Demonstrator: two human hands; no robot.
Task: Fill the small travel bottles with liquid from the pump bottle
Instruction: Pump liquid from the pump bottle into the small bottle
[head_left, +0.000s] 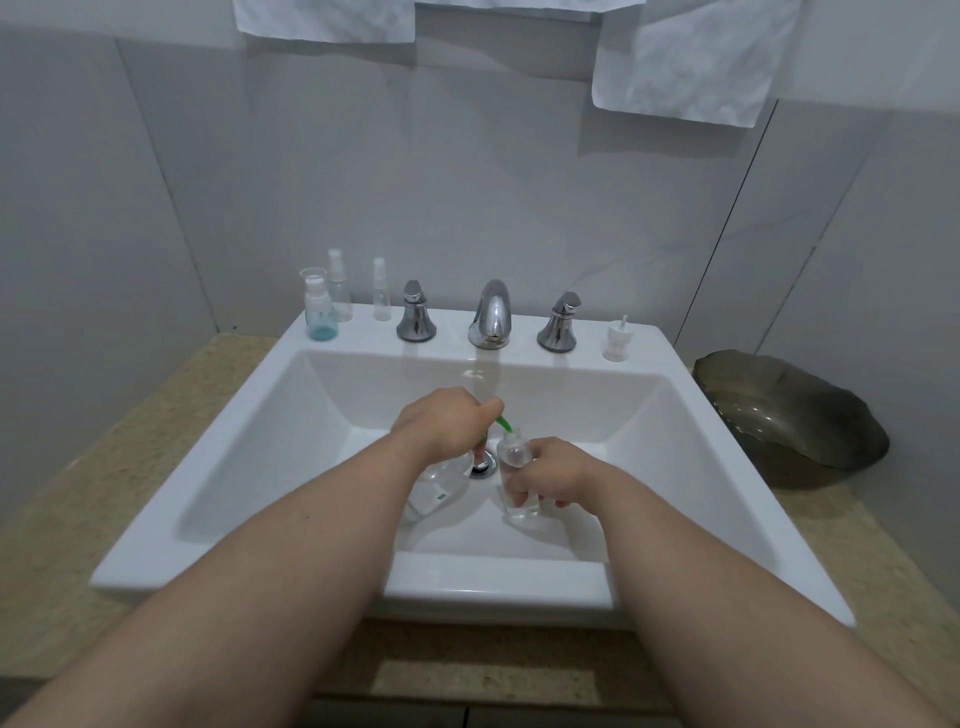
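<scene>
pump bottle (441, 483) and travel bottle (514, 457) held low inside sink (493, 587).
pump head is gripped by left hand (441, 421); travel bottle is clamped in right hand (556, 473), mouth touching green spout (504, 423).

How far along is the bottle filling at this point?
Done: perhaps one; the capped bottle on the sink rim holds some blue liquid. In hand: the left hand holds the pump bottle, its green nozzle at the mouth of the open bottle held by the right hand; fill level unclear. Left: two spray bottles look clear, possibly empty; a loose top waits on the rim.
</scene>
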